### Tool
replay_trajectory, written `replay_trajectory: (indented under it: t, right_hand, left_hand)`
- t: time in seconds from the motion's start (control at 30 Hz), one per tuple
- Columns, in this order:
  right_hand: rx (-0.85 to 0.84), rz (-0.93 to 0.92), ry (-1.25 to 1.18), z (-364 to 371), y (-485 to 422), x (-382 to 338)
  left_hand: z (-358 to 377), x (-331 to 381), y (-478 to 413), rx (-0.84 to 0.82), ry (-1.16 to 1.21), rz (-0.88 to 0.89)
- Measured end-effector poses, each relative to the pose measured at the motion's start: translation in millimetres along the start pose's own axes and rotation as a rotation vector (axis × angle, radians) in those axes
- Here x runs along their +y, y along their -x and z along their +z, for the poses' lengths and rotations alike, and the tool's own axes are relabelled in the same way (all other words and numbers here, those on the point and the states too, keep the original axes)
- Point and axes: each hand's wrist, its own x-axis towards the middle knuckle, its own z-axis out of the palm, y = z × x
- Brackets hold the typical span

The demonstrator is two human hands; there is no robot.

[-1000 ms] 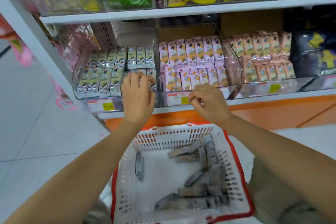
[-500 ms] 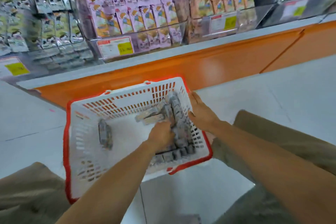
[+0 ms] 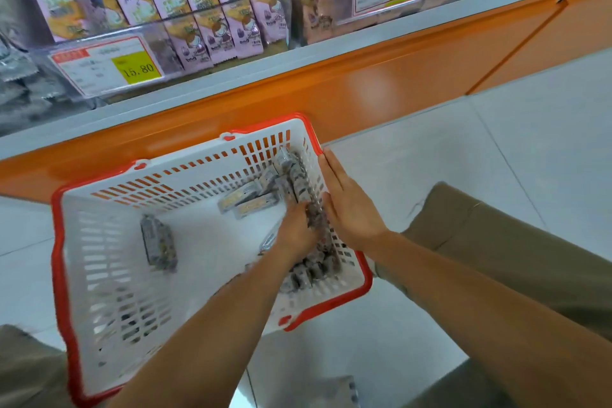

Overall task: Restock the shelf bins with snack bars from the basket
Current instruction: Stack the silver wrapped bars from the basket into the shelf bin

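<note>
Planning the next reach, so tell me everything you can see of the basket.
The basket is white plastic with slotted walls and a red rim, standing upright on the pale floor tiles before the orange shelf base. Grey-wrapped snack bars are heaped along its right wall; one lone bar lies apart toward the left. The left hand reaches inside and grips bars in the heap, while the right hand presses flat against the outside of the right wall.

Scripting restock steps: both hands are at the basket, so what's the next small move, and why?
Probably lift a few snack bars out with the left hand: it is down in the pile, grip unclear, while the flat right hand braces the basket.
</note>
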Motion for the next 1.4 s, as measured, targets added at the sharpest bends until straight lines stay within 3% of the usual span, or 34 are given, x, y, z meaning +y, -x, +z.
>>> replay_trajectory:
  t: [0.23,0.4,0.47,0.6,0.8,0.93,1.03,1.33,1.4]
  right_hand:
    - [-0.004,0.005,0.029,-5.6,-0.2,-6.2]
    - [0.015,0.011,0.162,-26.4,-10.1,-26.7]
    - [-0.012,-0.038,0.156,-32.1,-15.2,-40.0]
    - [-0.261,-0.012,-0.064,-39.1,-20.4,-89.0]
    - [-0.169,-0.138,-0.141,-43.5,-24.7,-151.7]
    - [-0.059,-0.215,-0.14,-51.7,-33.5,-178.1]
    - [-0.007,-0.321,-0.076,-59.0,-43.4,-194.3]
    - [-0.049,-0.492,-0.079,-76.7,-63.7,-226.8]
    - [-0.037,-0.525,-0.077,-79.9,-66.1,-235.7]
  left_hand:
    - [-16.8,-0.7,5.1,0.088,0.046,-0.069]
    - [-80.1,-4.8,32.1,0.11,0.637,-0.094]
    - [-104.0,-9.2,46.7,0.146,0.728,-0.043]
    - [-139.1,-11.9,81.3,0.22,0.916,0.022]
    - [-171.8,-23.6,122.7,0.314,1.127,0.064]
    - [-189.4,-32.4,142.9,0.396,1.154,0.082]
    - [-206.1,-32.8,156.9,0.447,1.019,0.088]
    - [-239.3,-32.8,180.3,0.097,0.605,0.005]
    - [-248.2,-28.9,185.9,0.104,0.536,0.002]
